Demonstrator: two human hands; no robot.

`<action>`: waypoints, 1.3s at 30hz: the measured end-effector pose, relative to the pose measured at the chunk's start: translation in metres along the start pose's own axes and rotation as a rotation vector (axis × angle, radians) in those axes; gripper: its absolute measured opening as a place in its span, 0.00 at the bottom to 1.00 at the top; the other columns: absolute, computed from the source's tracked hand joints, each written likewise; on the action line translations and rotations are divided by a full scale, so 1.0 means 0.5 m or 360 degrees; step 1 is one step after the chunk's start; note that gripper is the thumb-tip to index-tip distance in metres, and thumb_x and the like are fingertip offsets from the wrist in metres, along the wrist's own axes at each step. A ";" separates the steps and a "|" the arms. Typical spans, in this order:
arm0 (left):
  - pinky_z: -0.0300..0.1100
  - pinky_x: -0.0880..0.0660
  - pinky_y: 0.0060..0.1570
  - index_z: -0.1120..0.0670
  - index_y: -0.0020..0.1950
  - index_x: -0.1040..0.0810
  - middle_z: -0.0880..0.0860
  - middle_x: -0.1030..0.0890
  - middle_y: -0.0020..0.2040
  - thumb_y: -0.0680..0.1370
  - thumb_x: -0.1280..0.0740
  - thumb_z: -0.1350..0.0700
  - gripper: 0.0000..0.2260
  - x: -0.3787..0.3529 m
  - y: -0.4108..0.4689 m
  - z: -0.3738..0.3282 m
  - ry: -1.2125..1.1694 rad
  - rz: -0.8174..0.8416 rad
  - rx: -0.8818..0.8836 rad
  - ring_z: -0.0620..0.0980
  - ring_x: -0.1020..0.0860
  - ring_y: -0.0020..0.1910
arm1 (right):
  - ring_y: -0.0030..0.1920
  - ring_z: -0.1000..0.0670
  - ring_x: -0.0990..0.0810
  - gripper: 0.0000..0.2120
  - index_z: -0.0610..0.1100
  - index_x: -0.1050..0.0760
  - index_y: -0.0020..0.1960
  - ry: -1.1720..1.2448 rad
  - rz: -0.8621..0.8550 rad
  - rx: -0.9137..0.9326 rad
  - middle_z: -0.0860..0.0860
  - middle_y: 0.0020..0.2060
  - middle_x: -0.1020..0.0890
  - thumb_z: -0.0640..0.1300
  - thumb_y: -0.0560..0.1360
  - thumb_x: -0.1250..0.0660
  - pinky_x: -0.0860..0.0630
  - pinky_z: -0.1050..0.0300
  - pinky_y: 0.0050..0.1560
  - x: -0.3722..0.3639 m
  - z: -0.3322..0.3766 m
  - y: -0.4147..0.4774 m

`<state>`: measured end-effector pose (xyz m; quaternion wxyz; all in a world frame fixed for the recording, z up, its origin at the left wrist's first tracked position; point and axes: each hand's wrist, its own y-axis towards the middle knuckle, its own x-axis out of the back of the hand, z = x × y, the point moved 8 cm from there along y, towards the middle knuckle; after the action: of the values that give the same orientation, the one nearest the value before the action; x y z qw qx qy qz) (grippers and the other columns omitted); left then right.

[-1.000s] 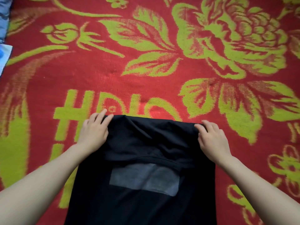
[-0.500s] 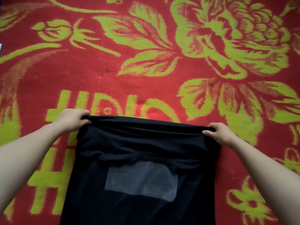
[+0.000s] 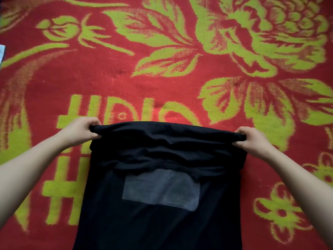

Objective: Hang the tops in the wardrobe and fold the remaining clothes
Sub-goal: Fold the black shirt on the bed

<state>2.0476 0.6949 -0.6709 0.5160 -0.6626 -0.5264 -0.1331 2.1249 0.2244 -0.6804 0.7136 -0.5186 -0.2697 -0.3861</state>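
Black garment [image 3: 158,204] lies in the lower centre of the frame on a red blanket [image 3: 162,83] with yellow-green flowers, its far edge lifted and bunched into a fold. A grey rectangular patch [image 3: 161,189] shows just below the fold. The left hand [image 3: 82,130] pinches the fold's left corner; the right hand [image 3: 252,139] pinches the right corner, fingers curled round the cloth. Something pale [image 3: 2,53] sits at the frame's left edge.

Green characters [image 3: 76,107] on the red blanket [image 3: 108,78] are illegible
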 end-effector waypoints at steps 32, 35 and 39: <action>0.57 0.38 0.65 0.57 0.73 0.38 0.60 0.41 0.74 0.71 0.33 0.61 0.31 -0.216 -0.273 0.024 0.0916 -0.0183 0.0049 0.60 0.42 0.72 | 0.74 0.47 0.44 0.34 0.46 0.48 0.76 -0.0874 0.0044 0.0101 0.47 0.74 0.41 0.51 0.75 0.36 0.40 0.48 0.68 -0.206 0.012 -0.266; 0.58 0.51 0.71 0.47 0.77 0.61 0.52 0.50 0.77 0.76 0.40 0.58 0.37 -0.256 -0.233 0.043 0.1276 0.0299 0.0025 0.55 0.53 0.76 | 0.70 0.46 0.39 0.34 0.48 0.49 0.75 -0.0936 0.0224 0.0030 0.49 0.69 0.34 0.51 0.75 0.37 0.41 0.47 0.68 -0.214 -0.010 -0.240; 0.58 0.47 0.70 0.50 0.72 0.39 0.49 0.27 0.63 0.76 0.41 0.57 0.24 -0.227 -0.208 0.034 0.1415 0.0252 0.0020 0.51 0.34 0.66 | 0.59 0.45 0.27 0.10 0.48 0.28 0.52 -0.0899 0.0362 -0.0014 0.49 0.54 0.21 0.50 0.72 0.35 0.36 0.51 0.53 -0.181 -0.013 -0.214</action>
<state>1.9081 0.6366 -0.7036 0.7047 -0.5761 -0.2021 -0.3616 1.9855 0.2253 -0.6967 0.6466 -0.6355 -0.3961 -0.1453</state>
